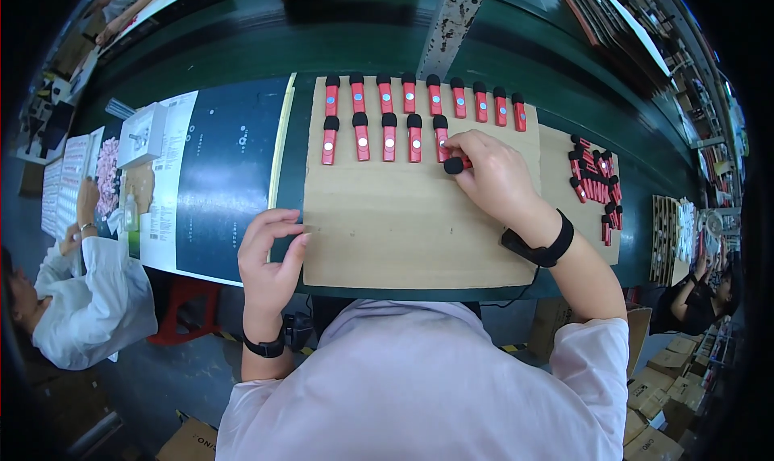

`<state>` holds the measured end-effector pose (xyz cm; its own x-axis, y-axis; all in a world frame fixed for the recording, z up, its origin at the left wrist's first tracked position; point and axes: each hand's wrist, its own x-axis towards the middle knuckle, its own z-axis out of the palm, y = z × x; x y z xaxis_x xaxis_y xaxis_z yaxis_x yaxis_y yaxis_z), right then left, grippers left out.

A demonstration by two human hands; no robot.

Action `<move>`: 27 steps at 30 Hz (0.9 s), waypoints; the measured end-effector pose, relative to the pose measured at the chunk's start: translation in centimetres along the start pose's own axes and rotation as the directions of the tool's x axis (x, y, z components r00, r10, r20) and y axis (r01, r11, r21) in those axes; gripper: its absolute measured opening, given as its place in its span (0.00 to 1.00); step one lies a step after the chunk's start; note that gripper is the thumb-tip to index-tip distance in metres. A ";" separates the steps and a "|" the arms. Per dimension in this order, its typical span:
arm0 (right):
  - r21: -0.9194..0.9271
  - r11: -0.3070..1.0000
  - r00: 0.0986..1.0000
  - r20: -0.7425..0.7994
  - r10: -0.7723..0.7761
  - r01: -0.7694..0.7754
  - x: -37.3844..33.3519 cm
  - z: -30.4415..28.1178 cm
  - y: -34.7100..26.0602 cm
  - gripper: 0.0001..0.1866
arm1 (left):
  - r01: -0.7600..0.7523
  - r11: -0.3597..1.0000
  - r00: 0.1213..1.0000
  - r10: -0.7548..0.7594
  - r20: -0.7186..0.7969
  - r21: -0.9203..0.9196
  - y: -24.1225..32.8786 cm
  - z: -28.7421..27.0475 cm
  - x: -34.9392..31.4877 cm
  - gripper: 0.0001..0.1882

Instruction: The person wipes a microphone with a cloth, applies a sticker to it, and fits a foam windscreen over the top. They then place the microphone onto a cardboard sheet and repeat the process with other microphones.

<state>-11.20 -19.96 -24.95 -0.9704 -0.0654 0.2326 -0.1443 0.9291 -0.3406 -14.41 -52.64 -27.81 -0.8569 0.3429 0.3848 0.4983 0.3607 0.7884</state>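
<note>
A brown cardboard sheet (403, 227) lies on the green bench in front of me. Small red devices with black foam caps (409, 95) stand on it in two rows, several in each. My right hand (492, 175) holds one more red device with a black cap (455, 165) sideways at the right end of the lower row. My left hand (270, 255) rests at the sheet's left edge with curled fingers, and holds nothing that I can see. Both wrists wear black bands.
A loose pile of the same red devices (595, 183) lies on a second cardboard piece at the right. Printed sheets and a white box (141, 134) lie at the left. Other people sit at the left (89, 300) and the right (697, 296). Cardboard boxes stand on the floor at the lower right.
</note>
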 end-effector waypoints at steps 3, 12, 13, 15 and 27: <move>0.142 0.989 0.999 0.022 0.029 -0.032 -0.5 -0.8 -1.2 0.18 | -0.022 0.999 0.999 0.023 0.027 -0.033 1.1 0.4 0.3 0.09; 0.588 0.800 0.983 0.181 0.015 -0.120 -3.1 -3.3 -7.0 0.25 | -0.256 0.962 0.928 0.272 0.254 -0.096 7.8 3.7 4.0 0.15; 0.603 0.793 0.987 0.159 -0.012 -0.087 -3.4 -3.4 -7.2 0.25 | -0.288 0.954 0.911 0.299 0.283 -0.082 8.1 3.9 4.2 0.16; 0.648 0.757 0.990 0.142 -0.010 -0.085 -4.0 -3.7 -7.4 0.25 | -0.312 0.945 0.899 0.327 0.290 -0.099 8.1 4.3 4.3 0.16; 0.884 0.038 0.884 0.464 0.065 -0.466 -7.0 -3.6 -4.5 0.17 | -0.363 0.904 0.883 0.411 0.225 -0.227 7.8 5.5 3.7 0.16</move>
<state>-3.08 -22.35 -21.74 -0.9567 -0.1665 -0.2388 0.2758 -0.2559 -0.9265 -13.01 -43.82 -22.88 -0.5224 0.6463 0.5563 0.7314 0.0043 0.6819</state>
